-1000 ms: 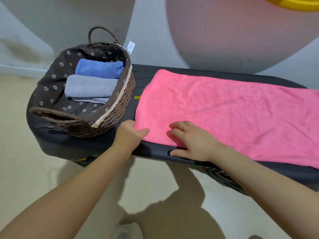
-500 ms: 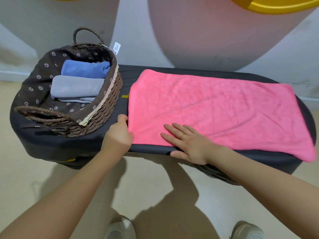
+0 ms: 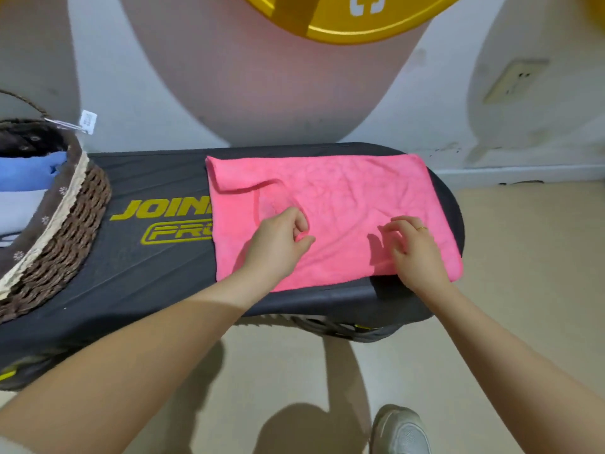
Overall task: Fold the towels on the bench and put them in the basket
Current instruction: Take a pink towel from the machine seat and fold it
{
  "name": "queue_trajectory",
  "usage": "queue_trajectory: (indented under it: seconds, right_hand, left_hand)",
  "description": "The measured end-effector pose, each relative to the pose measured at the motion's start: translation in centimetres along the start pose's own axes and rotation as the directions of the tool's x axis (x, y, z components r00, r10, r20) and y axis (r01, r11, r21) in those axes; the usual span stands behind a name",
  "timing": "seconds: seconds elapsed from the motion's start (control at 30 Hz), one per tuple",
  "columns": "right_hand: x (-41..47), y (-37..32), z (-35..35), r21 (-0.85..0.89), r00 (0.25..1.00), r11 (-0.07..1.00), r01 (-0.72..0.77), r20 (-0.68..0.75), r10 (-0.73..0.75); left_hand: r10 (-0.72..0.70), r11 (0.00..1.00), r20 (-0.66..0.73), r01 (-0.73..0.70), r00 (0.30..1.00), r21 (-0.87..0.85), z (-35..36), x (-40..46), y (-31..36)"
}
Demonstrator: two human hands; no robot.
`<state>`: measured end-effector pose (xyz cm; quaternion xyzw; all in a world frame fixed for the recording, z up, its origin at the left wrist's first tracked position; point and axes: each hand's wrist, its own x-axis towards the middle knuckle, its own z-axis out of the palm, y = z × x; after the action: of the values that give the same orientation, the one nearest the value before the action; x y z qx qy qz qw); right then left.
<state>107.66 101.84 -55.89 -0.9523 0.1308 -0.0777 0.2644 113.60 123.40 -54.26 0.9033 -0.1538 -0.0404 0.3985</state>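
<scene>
A pink towel (image 3: 343, 204) lies folded over on the right half of the black bench (image 3: 147, 276); its far-left corner shows a loose flap. My left hand (image 3: 278, 247) sits on the towel's middle, with curled fingers and thumb pinching the top layer. Near the towel's right front corner my right hand (image 3: 414, 250) hovers just over the cloth with loosely curled fingers, and nothing shows in its grasp. The woven basket (image 3: 68, 231) stands at the bench's left end, partly out of view, holding a folded blue towel (image 3: 26, 172) and a grey towel (image 3: 18, 209).
Yellow lettering marks the bare bench top between basket and towel. A wall with a socket (image 3: 514, 81) is close behind the bench. A yellow object (image 3: 343, 21) hangs overhead. My shoe (image 3: 401, 430) is on the beige floor in front.
My left hand has carried the towel's left edge over to the right, folding it in half. My right hand moved right along the front edge. The view has shifted right.
</scene>
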Motion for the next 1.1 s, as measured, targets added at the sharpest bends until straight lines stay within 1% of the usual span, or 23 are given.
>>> queue_trajectory:
  seconds: [0.07, 0.1, 0.17, 0.23, 0.3, 0.33, 0.4, 0.47, 0.57, 0.63, 0.7, 0.8, 0.87, 0.93, 0.97, 1.0, 1.1]
  right_hand:
    - [0.2, 1.8, -1.0, 0.001, 0.992, 0.996, -0.092, -0.09, 0.092]
    - [0.3, 2.7, -1.4, -0.026, 0.983, 0.989, -0.143, -0.121, 0.139]
    - [0.2, 4.5, -2.1, -0.096, 0.957, 0.958, -0.271, -0.134, 0.257]
    - [-0.1, 6.0, -2.6, -0.097, 0.908, 0.904, -0.416, -0.092, 0.408]
    - [-0.4, 6.6, -2.9, -0.011, 0.85, 0.85, -0.527, -0.001, 0.527]
    - [-0.5, 6.8, -3.0, 0.03, 0.832, 0.832, -0.555, 0.036, 0.554]
    - [-0.4, 6.9, -3.3, 0.123, 0.819, 0.81, -0.574, 0.075, 0.569]
    - [0.0, 6.3, -3.5, 0.213, 0.839, 0.812, -0.543, 0.103, 0.534]
    - [1.1, 3.5, -3.5, 0.4, 0.895, 0.804, -0.44, 0.121, 0.429]
    - [2.0, 0.4, -3.4, 0.509, 0.941, 0.795, -0.331, 0.118, 0.317]
    - [2.9, -3.0, -3.1, 0.57, 0.975, 0.791, -0.223, 0.126, 0.184]
    - [3.7, -7.1, -2.1, 0.545, 0.997, 0.837, -0.059, 0.066, 0.027]
    - [3.9, -8.8, -0.9, 0.501, 1.0, 0.865, 0.028, -0.006, -0.028]
    - [4.1, -10.1, 0.1, 0.444, 0.995, 0.891, 0.097, -0.043, -0.087]
    - [4.2, -10.7, 0.5, 0.427, 0.993, 0.896, 0.118, -0.05, -0.107]
    - [4.5, -11.4, 0.9, 0.431, 0.993, 0.894, 0.122, -0.052, -0.11]
    - [5.3, -14.0, 1.8, 0.537, 0.995, 0.838, 0.094, -0.075, -0.064]
  left_hand:
    - [0.003, 1.0, 0.033, -0.003, 0.999, -0.02, 2.5, 0.9, 2.0]
    - [-0.002, 0.999, 0.037, 0.004, 0.999, -0.04, 3.8, 1.3, 3.0]
    - [-0.02, 0.994, 0.034, 0.023, 0.999, -0.105, 6.1, 1.9, 4.8]
    - [-0.02, 0.985, 0.053, 0.029, 0.998, -0.17, 8.3, 2.3, 6.4]
    - [-0.008, 0.98, 0.087, 0.025, 0.996, -0.198, 10.1, 2.4, 7.5]
    - [-0.013, 0.978, 0.103, 0.034, 0.995, -0.205, 10.8, 2.4, 7.8]
    - [-0.054, 0.973, 0.125, 0.081, 0.991, -0.215, 11.7, 2.5, 8.0]
    - [-0.127, 0.957, 0.129, 0.155, 0.984, -0.243, 11.8, 2.6, 7.6]
    - [-0.209, 0.905, 0.113, 0.236, 0.971, -0.354, 10.4, 2.4, 7.1]
    - [-0.243, 0.876, 0.07, 0.25, 0.968, -0.412, 8.6, 2.3, 6.8]
    - [-0.267, 0.828, 0.029, 0.245, 0.963, -0.505, 6.5, 2.0, 6.4]
    - [-0.323, 0.719, -0.02, 0.231, 0.946, -0.655, 3.6, 2.1, 5.4]
    - [-0.371, 0.663, -0.06, 0.219, 0.927, -0.715, 1.8, 2.5, 4.7]
    - [-0.393, 0.605, -0.097, 0.178, 0.914, -0.776, 0.1, 3.2, 4.1]
    - [-0.386, 0.605, -0.129, 0.145, 0.913, -0.783, -0.6, 3.4, 3.6]
    - [-0.367, 0.626, -0.164, 0.113, 0.916, -0.772, -1.2, 3.6, 3.2]
    - [-0.322, 0.719, -0.216, 0.089, 0.922, -0.69, -2.1, 3.2, 1.8]
